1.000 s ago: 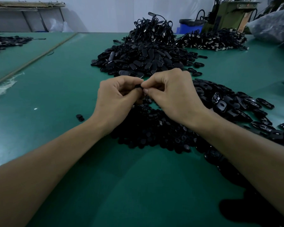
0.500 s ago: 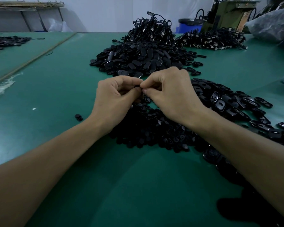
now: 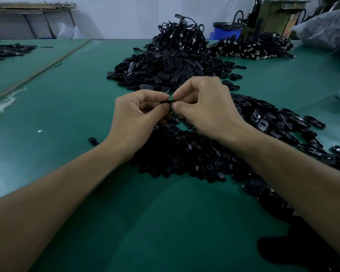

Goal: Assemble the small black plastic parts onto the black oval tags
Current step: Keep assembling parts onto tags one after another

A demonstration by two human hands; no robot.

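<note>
My left hand [image 3: 134, 116] and my right hand [image 3: 207, 110] meet above the green table [image 3: 71, 118], fingertips together. Between them they pinch a thin black oval tag [image 3: 167, 102], seen edge-on; most of it is hidden by the fingers. Whether a small part sits on it cannot be told. Under my wrists lies a heap of small black round plastic parts [image 3: 185, 156]. To the right spreads a scatter of black oval tags [image 3: 267, 122]. Behind my hands rises a large pile of black oval pieces with cords [image 3: 171, 61].
One stray small part [image 3: 92, 141] lies left of my left wrist. Another black pile [image 3: 251, 46] sits at the back right beside a plastic bag [image 3: 326, 30], a blue bin [image 3: 226, 31] and a machine. More black parts [image 3: 6, 51] lie far left.
My fingertips have drawn slightly apart, so the black tag now shows between them. Both hands stay in the same spot above the heap.
</note>
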